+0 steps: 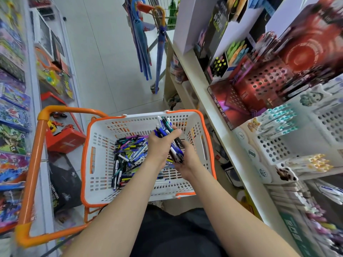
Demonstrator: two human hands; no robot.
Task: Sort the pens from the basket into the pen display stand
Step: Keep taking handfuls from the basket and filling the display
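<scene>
Over the basket (104,138), both hands grip a pen bundle (168,134); labels blurred.

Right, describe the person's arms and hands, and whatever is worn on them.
Both forearms are bare from the bottom edge of the picture up to the wrists: no sleeves show. The left hand and right hand wear no gloves, and no watch, bracelet or ring shows on either. Below the arms, dark clothing covers the lap.
</scene>
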